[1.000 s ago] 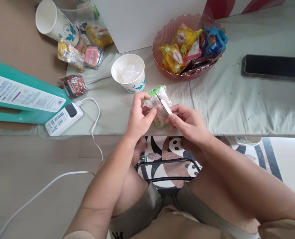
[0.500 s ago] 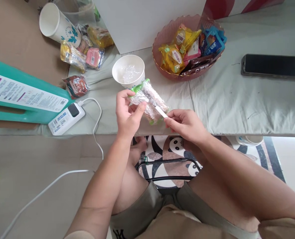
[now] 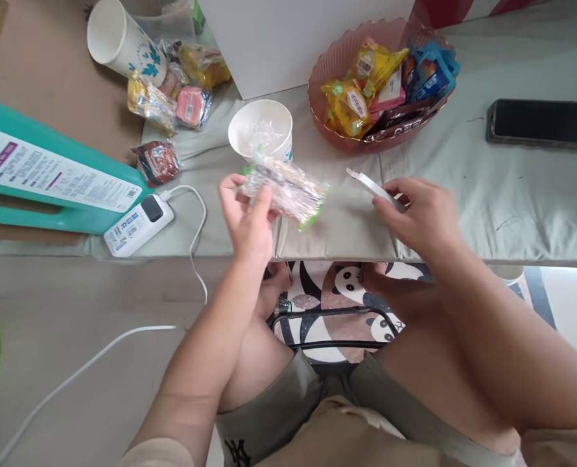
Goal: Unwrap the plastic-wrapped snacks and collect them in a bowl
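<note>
My left hand [image 3: 249, 217] pinches a clear plastic snack packet [image 3: 288, 188] with green ends; it is tilted and a little blurred, and its contents are hard to make out. To the right, my right hand [image 3: 417, 211] is closed around the white handle of a small knife [image 3: 373, 186], whose short blade points up and left, apart from the packet. Just behind the packet stands a white paper bowl [image 3: 260, 130] with crumpled clear wrapping inside. The packet overlaps the bowl's near rim in view.
A pink ribbed bowl [image 3: 334, 126] of wrapped snacks stands behind. A black phone [image 3: 546, 123] lies at the right. On the left are a white power bank [image 3: 139, 225] with its cable, a teal container [image 3: 59, 168], wrapped snacks [image 3: 194, 107] and a paper cup [image 3: 123, 42].
The knife, in my right hand, has moved away from the packet to the right. My left hand has turned the packet slightly. The whole view has shifted a little.
</note>
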Demonstrator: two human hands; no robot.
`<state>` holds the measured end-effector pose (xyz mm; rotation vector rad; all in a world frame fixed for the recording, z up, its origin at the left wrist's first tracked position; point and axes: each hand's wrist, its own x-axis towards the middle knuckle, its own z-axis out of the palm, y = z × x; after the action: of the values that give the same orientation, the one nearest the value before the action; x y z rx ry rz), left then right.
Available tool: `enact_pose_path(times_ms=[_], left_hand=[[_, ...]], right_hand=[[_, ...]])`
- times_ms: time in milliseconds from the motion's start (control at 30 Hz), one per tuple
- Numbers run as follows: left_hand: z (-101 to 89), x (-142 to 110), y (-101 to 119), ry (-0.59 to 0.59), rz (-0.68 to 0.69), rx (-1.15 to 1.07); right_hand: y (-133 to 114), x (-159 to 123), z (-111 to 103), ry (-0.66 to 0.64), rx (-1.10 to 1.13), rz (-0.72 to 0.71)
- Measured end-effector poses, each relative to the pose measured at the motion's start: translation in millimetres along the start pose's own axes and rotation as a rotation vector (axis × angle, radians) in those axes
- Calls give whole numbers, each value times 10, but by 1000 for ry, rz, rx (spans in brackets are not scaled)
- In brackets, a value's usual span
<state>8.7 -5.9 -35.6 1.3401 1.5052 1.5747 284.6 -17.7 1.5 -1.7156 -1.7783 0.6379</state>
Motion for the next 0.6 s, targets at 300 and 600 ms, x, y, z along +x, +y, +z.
enact_pose_path(times_ms=[300,600], left_hand=[[313,-363,118,-298,93,259],[162,-73,199,-344,128,359]], right_hand=[[274,183,89,204,-308,-37],[-100,-49,258,-75,38,-468]])
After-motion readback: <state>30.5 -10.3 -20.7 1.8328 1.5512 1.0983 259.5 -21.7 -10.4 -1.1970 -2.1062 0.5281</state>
